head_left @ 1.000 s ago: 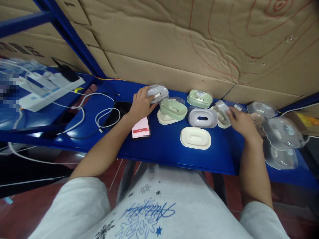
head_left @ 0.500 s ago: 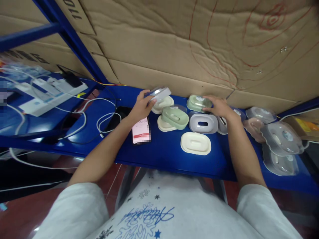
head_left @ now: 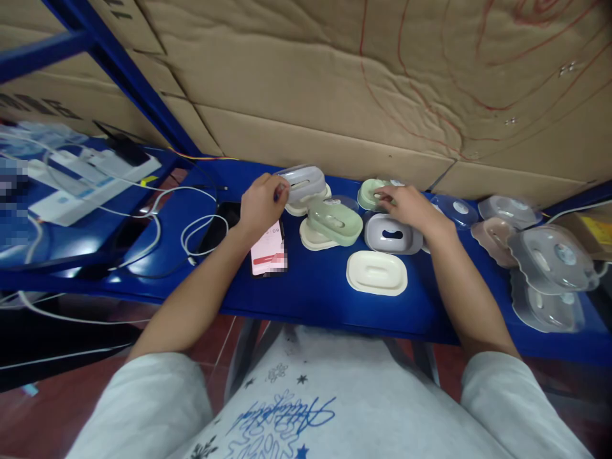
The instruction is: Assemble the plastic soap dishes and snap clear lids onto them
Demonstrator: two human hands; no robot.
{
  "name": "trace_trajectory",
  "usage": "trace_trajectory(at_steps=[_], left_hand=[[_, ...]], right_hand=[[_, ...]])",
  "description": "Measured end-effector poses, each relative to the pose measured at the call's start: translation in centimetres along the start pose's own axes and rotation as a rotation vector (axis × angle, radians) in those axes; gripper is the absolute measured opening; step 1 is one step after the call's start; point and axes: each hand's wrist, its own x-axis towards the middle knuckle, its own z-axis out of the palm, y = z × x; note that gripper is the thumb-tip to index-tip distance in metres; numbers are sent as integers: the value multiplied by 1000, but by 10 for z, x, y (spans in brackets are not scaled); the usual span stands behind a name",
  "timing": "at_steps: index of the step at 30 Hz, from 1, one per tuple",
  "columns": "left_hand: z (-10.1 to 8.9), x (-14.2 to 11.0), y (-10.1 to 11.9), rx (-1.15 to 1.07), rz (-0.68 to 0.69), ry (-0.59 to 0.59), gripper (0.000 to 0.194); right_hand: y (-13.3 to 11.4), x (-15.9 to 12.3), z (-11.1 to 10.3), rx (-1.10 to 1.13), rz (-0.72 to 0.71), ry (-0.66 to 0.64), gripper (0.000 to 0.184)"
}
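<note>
My left hand (head_left: 261,203) is closed on a grey soap-dish tray (head_left: 303,178), holding it tilted over a cream base (head_left: 306,203) at the back of the blue shelf (head_left: 310,287). My right hand (head_left: 404,205) reaches to a pale green soap dish (head_left: 371,191) by the cardboard wall, its fingers curled on the dish's top. Between my hands sit a green tray on a cream base (head_left: 333,221) and a grey soap-dish tray (head_left: 392,233). A cream base (head_left: 377,273) lies nearer the front edge.
A phone with a lit screen (head_left: 268,255) and a dark phone (head_left: 220,224) lie left of the dishes, with white cables (head_left: 201,229). Clear plastic lids (head_left: 549,258) are piled at the right. A power strip (head_left: 90,175) sits on the left shelf. Cardboard (head_left: 335,95) backs the shelf.
My right hand moved from the cream dish at the right to the pale green dish at the back. My left hand lifted the grey tray and tilted it over the cream base.
</note>
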Motion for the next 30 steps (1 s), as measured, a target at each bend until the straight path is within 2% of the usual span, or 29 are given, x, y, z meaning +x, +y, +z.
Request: trace_trajectory(at_steps=[4, 9, 12, 15, 19, 22, 25, 28, 30], left_hand=[[-6, -4, 16, 76, -38, -92, 25], [-10, -10, 29, 172, -27, -189, 35], [-9, -14, 32, 202, 6, -208, 34], [-8, -16, 35, 229, 32, -213, 34], [-9, -16, 38, 226, 35, -235, 35], [-11, -18, 41, 221, 51, -237, 36], [-12, -20, 43, 221, 88, -225, 38], [-11, -24, 45, 229, 131, -195, 39], [-12, -27, 47, 230, 157, -168, 39]], right_hand=[[-5, -3, 9, -45, 34, -33, 46], [4, -2, 9, -78, 56, -31, 49], [13, 4, 10, -49, 74, -29, 51], [17, 7, 10, -28, 46, -29, 45], [13, 5, 4, -45, 15, 24, 48], [5, -3, -17, -14, 18, 87, 48], [13, -26, -55, -7, 95, 221, 46], [54, -74, -92, -97, 306, 316, 52], [99, -120, -103, -338, 561, 269, 65]])
